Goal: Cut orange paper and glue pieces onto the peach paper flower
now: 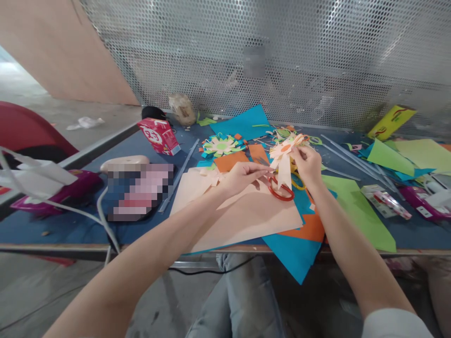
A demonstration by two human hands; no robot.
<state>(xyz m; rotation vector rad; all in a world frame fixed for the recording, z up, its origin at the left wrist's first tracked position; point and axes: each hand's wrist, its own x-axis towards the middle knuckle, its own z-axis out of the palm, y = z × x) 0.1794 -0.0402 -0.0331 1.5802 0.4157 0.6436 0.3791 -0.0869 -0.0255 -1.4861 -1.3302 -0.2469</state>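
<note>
A cream paper flower (276, 151) with an orange centre (286, 148) shows in the right hand (307, 162). Below the grip, red scissor handles (288, 197) stand out against plain peach sheets (239, 216), with orange paper (310, 227) and a blue sheet (296, 253) beneath. Left of the grip, a second flower (221, 146) layers blue, cream and pale green; farther left, a red box (158, 136) bears white markings. To the right, a lime-green sheet (355, 211) and a yellow box (391, 122); behind, a silver-grey panel (197, 47) patterned with holes.

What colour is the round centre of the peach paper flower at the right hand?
Orange: the round paper centre shows best in the head view.
</note>
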